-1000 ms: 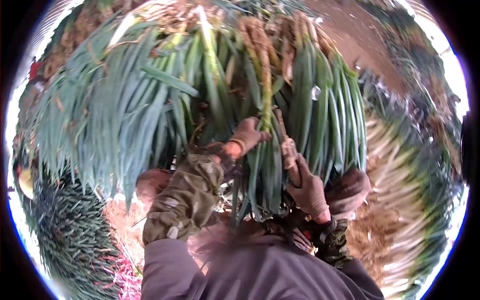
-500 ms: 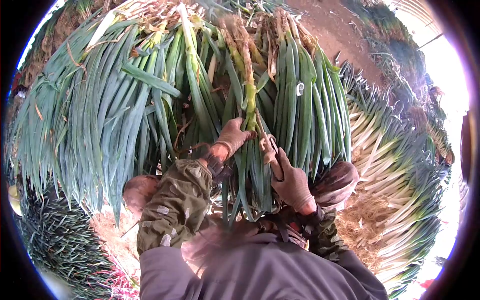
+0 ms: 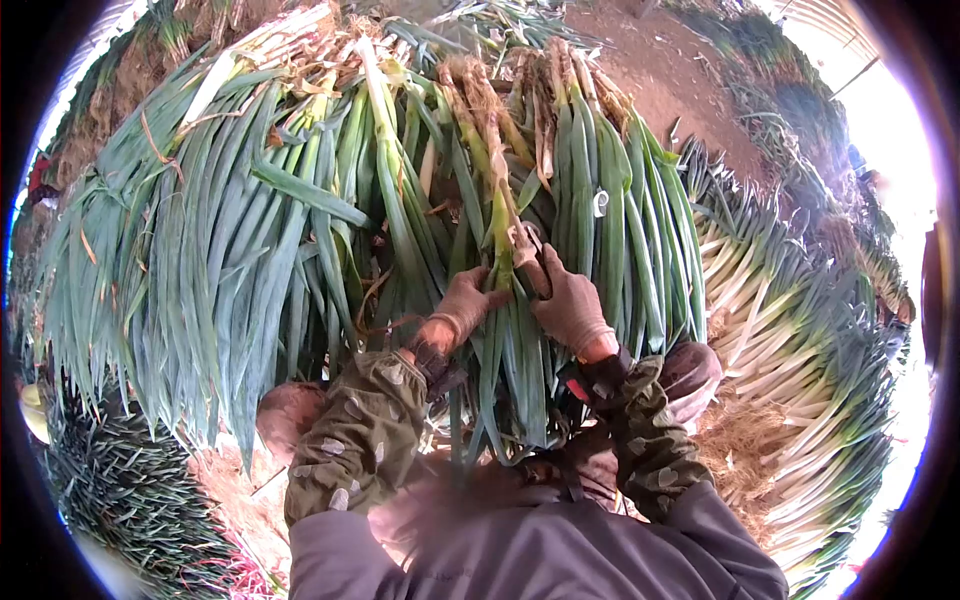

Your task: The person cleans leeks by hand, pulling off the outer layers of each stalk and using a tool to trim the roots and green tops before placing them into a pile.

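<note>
the leek stalk (image 3: 500, 218) stands near the centre of the frame, its brown root end pointing to the top edge and its long axis running close to vertical, with the top leaning slightly left. below the grip its green leaves (image 3: 515, 375) hang down toward the lower centre.

the left hand (image 3: 465, 303), in a brown glove, is closed on the lower part of the stalk, thumb side toward the right of the frame. the right hand (image 3: 573, 308), gloved too, is wrapped round the handle of a slim brown tool (image 3: 536, 272); its tip slants to the upper left and lies against or just beside the stalk, i cannot tell which. what kind of tool it is i cannot make out.

the left forearm rises from the lower left in a camouflage sleeve (image 3: 360, 430), bent inward; the right one comes up from the lower right, leaning left, back of the hand toward the camera. the two hands are near each other at about one height.

a broad heap of leeks (image 3: 215, 270) fills the left and upper left, and paler leeks (image 3: 785, 370) lie in a row along the right.
</note>
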The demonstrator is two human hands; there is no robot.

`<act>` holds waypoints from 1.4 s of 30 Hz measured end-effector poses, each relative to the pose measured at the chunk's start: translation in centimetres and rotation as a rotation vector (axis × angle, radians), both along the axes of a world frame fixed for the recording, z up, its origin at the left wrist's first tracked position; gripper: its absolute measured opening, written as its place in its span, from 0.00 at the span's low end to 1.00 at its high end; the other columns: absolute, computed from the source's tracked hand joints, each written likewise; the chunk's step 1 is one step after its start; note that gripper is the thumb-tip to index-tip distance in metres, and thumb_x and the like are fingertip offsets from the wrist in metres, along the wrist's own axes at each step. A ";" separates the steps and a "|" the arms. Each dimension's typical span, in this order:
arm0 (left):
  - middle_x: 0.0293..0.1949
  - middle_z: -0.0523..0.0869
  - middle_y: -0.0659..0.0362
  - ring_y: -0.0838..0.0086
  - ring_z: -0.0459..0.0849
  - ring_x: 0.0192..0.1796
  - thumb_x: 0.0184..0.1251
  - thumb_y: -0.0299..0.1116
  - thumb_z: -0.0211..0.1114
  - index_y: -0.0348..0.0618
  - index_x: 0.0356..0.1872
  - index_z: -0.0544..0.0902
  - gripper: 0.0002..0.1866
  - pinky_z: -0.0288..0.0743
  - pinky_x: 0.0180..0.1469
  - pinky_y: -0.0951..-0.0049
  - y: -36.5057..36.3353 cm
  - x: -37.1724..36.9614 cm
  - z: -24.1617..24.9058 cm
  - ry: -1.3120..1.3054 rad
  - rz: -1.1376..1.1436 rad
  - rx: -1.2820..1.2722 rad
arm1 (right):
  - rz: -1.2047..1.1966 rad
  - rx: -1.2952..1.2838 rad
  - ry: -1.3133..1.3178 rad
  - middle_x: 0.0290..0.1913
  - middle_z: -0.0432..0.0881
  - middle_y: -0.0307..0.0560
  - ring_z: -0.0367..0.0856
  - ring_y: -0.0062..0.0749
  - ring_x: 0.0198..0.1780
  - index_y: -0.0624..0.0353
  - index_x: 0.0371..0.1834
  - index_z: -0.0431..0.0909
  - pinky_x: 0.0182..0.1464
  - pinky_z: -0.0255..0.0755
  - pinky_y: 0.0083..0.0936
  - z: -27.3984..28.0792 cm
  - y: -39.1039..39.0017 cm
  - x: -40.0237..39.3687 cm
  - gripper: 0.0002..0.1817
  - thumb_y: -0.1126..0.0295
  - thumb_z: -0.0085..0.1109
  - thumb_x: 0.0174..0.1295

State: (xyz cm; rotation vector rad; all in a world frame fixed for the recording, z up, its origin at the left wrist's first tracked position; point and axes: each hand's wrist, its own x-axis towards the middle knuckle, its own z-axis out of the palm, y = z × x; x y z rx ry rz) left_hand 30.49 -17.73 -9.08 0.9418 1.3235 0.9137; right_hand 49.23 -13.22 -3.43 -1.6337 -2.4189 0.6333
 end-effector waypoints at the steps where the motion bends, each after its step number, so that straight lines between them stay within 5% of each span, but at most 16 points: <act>1: 0.51 0.88 0.55 0.73 0.83 0.51 0.64 0.37 0.75 0.32 0.60 0.81 0.27 0.76 0.58 0.70 -0.1 0.1 0.7 -0.015 0.006 -0.003 | -0.006 -0.005 -0.004 0.35 0.85 0.69 0.85 0.66 0.41 0.64 0.74 0.61 0.45 0.77 0.55 -0.1 0.8 -0.5 0.40 0.68 0.60 0.54; 9: 0.51 0.87 0.55 0.74 0.82 0.48 0.64 0.32 0.74 0.31 0.60 0.80 0.26 0.76 0.55 0.71 0.5 -0.1 -1.4 0.092 -0.043 0.010 | -0.013 -0.011 -0.007 0.39 0.85 0.70 0.84 0.66 0.47 0.66 0.70 0.63 0.50 0.77 0.53 -0.1 6.9 -3.6 0.37 0.65 0.61 0.56; 19: 0.33 0.82 0.65 0.82 0.74 0.33 0.62 0.34 0.76 0.34 0.53 0.84 0.21 0.70 0.36 0.75 -0.1 -0.3 0.7 -0.114 0.045 -0.002 | 0.034 0.005 0.081 0.48 0.84 0.66 0.82 0.61 0.53 0.59 0.64 0.73 0.54 0.76 0.46 -2.3 15.4 -6.2 0.31 0.62 0.64 0.55; 24: 0.45 0.89 0.59 0.76 0.83 0.47 0.62 0.29 0.75 0.32 0.57 0.83 0.23 0.79 0.55 0.73 -0.1 -0.8 1.3 -0.358 0.062 -0.003 | 0.086 -0.041 0.282 0.45 0.84 0.69 0.81 0.66 0.52 0.55 0.70 0.67 0.52 0.75 0.50 -1.0 7.5 -0.5 0.37 0.66 0.64 0.53; 27: 0.44 0.89 0.60 0.77 0.83 0.46 0.62 0.30 0.75 0.31 0.57 0.83 0.23 0.79 0.55 0.74 -0.5 -0.4 2.9 -0.087 -0.143 0.057 | -0.082 -0.101 0.261 0.45 0.83 0.70 0.82 0.66 0.50 0.54 0.76 0.63 0.51 0.76 0.49 0.7 1.4 1.9 0.42 0.66 0.64 0.53; 28: 0.45 0.89 0.60 0.78 0.83 0.46 0.62 0.30 0.76 0.32 0.57 0.83 0.23 0.78 0.55 0.74 -1.4 0.5 3.5 -0.142 -0.131 0.040 | -0.129 -0.142 0.285 0.48 0.81 0.71 0.82 0.63 0.53 0.59 0.76 0.63 0.52 0.77 0.40 1.7 0.0 2.5 0.44 0.69 0.64 0.50; 35: 0.47 0.89 0.60 0.78 0.83 0.46 0.60 0.27 0.75 0.33 0.58 0.83 0.24 0.78 0.54 0.75 -2.3 1.9 3.9 -0.132 -0.110 0.017 | -0.057 -0.187 0.282 0.54 0.83 0.66 0.84 0.43 0.59 0.65 0.76 0.62 0.62 0.73 0.30 3.5 -0.6 4.7 0.45 0.71 0.65 0.49; 38: 0.46 0.88 0.60 0.78 0.83 0.46 0.60 0.24 0.74 0.32 0.59 0.82 0.24 0.77 0.54 0.75 -2.4 2.1 4.3 -0.132 -0.075 0.015 | 0.010 -0.096 0.360 0.46 0.84 0.69 0.84 0.63 0.50 0.59 0.76 0.62 0.53 0.78 0.39 1.8 0.3 4.7 0.44 0.69 0.65 0.52; 41: 0.45 0.89 0.61 0.79 0.83 0.45 0.60 0.24 0.74 0.31 0.58 0.82 0.23 0.78 0.52 0.76 -2.3 2.0 3.9 -0.174 -0.071 -0.001 | -0.099 -0.011 0.620 0.48 0.85 0.66 0.86 0.58 0.51 0.61 0.74 0.65 0.53 0.78 0.39 -3.4 3.7 4.7 0.42 0.70 0.66 0.52; 42: 0.45 0.89 0.61 0.79 0.83 0.44 0.60 0.25 0.75 0.31 0.58 0.83 0.23 0.78 0.52 0.76 -2.4 2.1 4.3 -0.177 -0.056 -0.011 | -0.189 -0.078 0.518 0.49 0.85 0.64 0.87 0.51 0.49 0.64 0.72 0.67 0.52 0.78 0.37 -0.3 3.9 3.7 0.40 0.70 0.66 0.51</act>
